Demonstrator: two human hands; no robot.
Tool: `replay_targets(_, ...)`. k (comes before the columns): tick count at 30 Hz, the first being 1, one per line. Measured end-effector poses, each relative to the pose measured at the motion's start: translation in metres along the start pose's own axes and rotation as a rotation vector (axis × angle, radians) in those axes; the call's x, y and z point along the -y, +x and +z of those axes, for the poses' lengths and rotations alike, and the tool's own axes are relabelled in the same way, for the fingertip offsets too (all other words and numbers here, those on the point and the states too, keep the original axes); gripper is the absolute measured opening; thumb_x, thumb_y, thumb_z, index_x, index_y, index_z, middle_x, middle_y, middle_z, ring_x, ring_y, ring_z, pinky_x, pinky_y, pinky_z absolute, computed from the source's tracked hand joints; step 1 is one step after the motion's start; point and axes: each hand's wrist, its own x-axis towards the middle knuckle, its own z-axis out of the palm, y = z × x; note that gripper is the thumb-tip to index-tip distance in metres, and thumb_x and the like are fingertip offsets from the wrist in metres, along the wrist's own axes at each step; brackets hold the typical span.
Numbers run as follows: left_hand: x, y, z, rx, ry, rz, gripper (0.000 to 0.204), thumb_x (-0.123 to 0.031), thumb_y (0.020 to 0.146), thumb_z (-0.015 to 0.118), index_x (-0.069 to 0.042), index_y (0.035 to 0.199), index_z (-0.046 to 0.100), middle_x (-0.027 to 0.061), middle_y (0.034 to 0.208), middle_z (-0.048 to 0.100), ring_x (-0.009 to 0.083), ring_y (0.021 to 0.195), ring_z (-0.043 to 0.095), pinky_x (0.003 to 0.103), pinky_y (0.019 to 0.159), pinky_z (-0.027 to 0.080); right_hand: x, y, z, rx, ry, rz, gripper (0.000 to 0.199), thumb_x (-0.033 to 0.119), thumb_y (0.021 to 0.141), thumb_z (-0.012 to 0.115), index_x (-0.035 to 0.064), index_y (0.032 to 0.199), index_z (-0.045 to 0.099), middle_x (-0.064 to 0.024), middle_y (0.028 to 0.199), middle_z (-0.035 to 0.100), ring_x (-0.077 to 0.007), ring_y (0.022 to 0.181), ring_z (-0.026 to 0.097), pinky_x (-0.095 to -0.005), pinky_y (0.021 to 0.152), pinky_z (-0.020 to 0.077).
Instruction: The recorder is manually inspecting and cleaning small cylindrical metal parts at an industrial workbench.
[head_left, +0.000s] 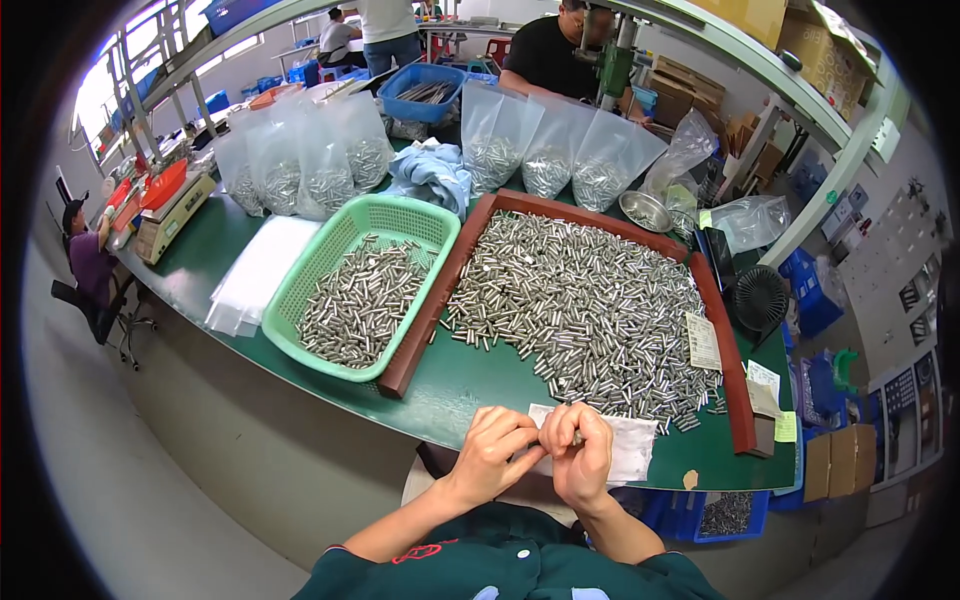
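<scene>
My left hand (490, 455) and my right hand (580, 455) meet at the table's front edge, over a white cloth (632, 445). The right fingers are curled round a small metal pin (577, 438), whose end shows at the top of the fist. Thumb and fingers of my left hand pinch together against the right hand; what they hold is hidden. Just beyond lies a wide heap of short silvery metal pins (590, 300), bordered by a reddish-brown wooden frame (715, 320). A light green plastic basket (285, 290) left of the frame holds more pins.
Clear bags of metal parts (495, 150) line the back beside a blue cloth (432, 172) and a blue bin (400, 108). Plastic sheets (262, 265) and a scale (170, 220) lie left. A black fan (760, 298) stands right. Another person (550, 60) works opposite.
</scene>
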Motion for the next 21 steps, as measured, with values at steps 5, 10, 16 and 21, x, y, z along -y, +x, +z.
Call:
replay_targets(5, -0.0005, -0.0009, -0.0016, -0.002, -0.004, 0.0, 0.016, -0.007, 0.06, 0.068, -0.006, 0.073, 0.059, 0.0027, 0.076, 0.056, 0.0202, 0.069, 0.051, 0.031, 0.065, 0.036, -0.0002, -0.0011, 0.0011, 0.007, -0.014, -0.001, 0.035, 0.022, 0.089, 0.03, 0.0056, 0.059, 0.037, -0.0033, 0.051, 0.035, -0.0119, 0.048, 0.03, -0.0262, 0.047, 0.0273)
replay_targets(10, -0.0026, -0.0002, -0.0042, -0.013, -0.004, 0.013, 0.016, -0.007, 0.06, 0.068, -0.006, 0.073, 0.059, 0.0026, 0.076, 0.056, 0.02, 0.068, 0.051, 0.031, 0.065, 0.036, 0.0, -0.003, 0.0025, 0.013, 0.041, 0.002, 0.033, 0.018, 0.088, 0.033, 0.0038, 0.059, 0.038, -0.0048, 0.054, 0.038, -0.0118, 0.051, 0.033, -0.0238, 0.049, 0.0279)
replay_targets(16, -0.0027, -0.0007, -0.0052, -0.011, 0.0, 0.023, 0.016, -0.008, 0.06, 0.069, -0.006, 0.073, 0.059, 0.0023, 0.075, 0.056, 0.0192, 0.067, 0.051, 0.031, 0.065, 0.036, 0.0004, -0.0036, 0.0044, 0.03, -0.017, -0.042, 0.033, 0.02, 0.087, 0.032, 0.0042, 0.058, 0.037, -0.0057, 0.055, 0.038, -0.0128, 0.051, 0.034, -0.0252, 0.049, 0.0296)
replay_targets(21, -0.0019, -0.0016, -0.0054, -0.016, 0.02, 0.031, 0.016, -0.01, 0.062, 0.069, -0.007, 0.074, 0.059, 0.0014, 0.075, 0.055, 0.0177, 0.07, 0.051, 0.031, 0.068, 0.036, -0.0002, -0.0022, 0.0047, 0.024, -0.099, -0.128, 0.034, 0.02, 0.087, 0.031, 0.005, 0.057, 0.036, -0.0079, 0.057, 0.04, -0.0152, 0.054, 0.038, -0.0273, 0.052, 0.0333)
